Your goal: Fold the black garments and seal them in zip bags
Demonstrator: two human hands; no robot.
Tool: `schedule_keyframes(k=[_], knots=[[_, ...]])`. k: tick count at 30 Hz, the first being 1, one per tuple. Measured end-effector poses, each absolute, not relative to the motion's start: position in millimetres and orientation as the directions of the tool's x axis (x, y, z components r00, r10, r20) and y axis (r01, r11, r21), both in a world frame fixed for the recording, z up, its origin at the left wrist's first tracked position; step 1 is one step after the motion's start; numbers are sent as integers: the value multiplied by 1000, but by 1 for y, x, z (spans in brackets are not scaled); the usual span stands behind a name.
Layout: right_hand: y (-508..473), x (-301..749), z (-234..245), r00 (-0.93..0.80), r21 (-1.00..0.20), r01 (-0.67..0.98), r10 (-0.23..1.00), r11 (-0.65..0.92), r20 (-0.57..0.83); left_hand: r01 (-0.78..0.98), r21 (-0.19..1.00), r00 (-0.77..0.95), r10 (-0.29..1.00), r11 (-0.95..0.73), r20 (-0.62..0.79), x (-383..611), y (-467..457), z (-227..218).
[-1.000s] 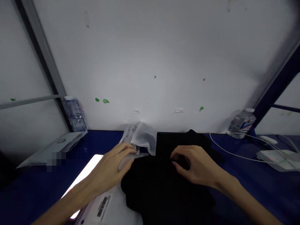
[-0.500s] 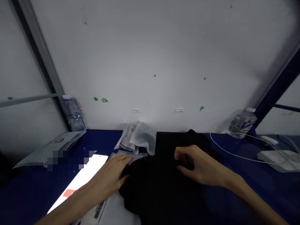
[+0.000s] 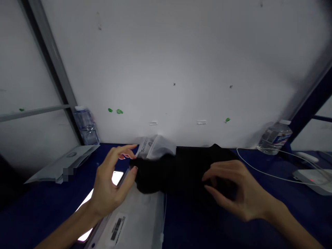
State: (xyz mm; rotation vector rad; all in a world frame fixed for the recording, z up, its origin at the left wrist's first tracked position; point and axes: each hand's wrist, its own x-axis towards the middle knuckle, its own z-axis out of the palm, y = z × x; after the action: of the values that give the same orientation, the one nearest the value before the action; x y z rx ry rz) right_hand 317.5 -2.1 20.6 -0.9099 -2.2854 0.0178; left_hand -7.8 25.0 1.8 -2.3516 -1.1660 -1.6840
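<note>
A dark bunched piece of black cloth [image 3: 178, 169] lies at the back of the blue table; its exact kind cannot be made out. At its left end, my left hand [image 3: 111, 180] has the cloth's edge between thumb and fingers, with the index finger stretched out above it. Over the right part, my right hand [image 3: 238, 186] is curled, thumb and fingertips close together at the cloth. Below the left hand is a translucent zip bag [image 3: 145, 218] with a barcode label [image 3: 118, 228]. A lit phone [image 3: 86, 228] is partly covered by my left hand and forearm.
Behind the cloth, a printed translucent packet [image 3: 158, 147] leans on the white wall [image 3: 181, 69]. Flat grey packages [image 3: 64, 160] and a water bottle [image 3: 86, 126] are at left. Another bottle [image 3: 276, 136], a white cable [image 3: 259, 169] and a white device [image 3: 313, 180] are at right.
The near part of the black cloth has moved away from me, uncovering more of the zip bag. My left hand has lifted and its fingers have spread; the right has shifted slightly right and nearer.
</note>
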Motion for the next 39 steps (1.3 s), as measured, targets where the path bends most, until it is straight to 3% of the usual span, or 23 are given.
schedule_keyframes(k=[3,10,14,17,24,28,31,34,36,39], knots=[[5,313,14,-530,-279,737,783,615,326,645,370,313,673,-669,670,-4,25,2],[20,325,0,-447,-205,843,859,498,249,662,332,611,740,-672,281,2,26,-4],[22,328,-2,-439,-224,858,887,462,144,685,323,639,751,-653,164,0,26,-11],[22,323,0,-467,-243,834,868,495,166,705,336,605,777,-625,174,0,27,-17],[16,319,12,-486,-303,683,723,665,492,675,324,638,745,-663,195,4,30,-24],[9,330,15,-373,-323,685,695,653,615,683,364,477,765,-633,433,1,28,-10],[0,337,21,-413,-490,595,765,637,494,562,414,437,681,-717,587,-5,20,2],[-5,336,27,-513,-685,496,817,533,264,302,562,546,623,-770,560,-9,13,9],[-3,330,26,-506,-678,558,844,478,177,283,603,560,639,-746,528,-8,14,9],[8,322,18,-458,-484,743,878,463,137,534,489,501,724,-690,474,-4,22,2]])
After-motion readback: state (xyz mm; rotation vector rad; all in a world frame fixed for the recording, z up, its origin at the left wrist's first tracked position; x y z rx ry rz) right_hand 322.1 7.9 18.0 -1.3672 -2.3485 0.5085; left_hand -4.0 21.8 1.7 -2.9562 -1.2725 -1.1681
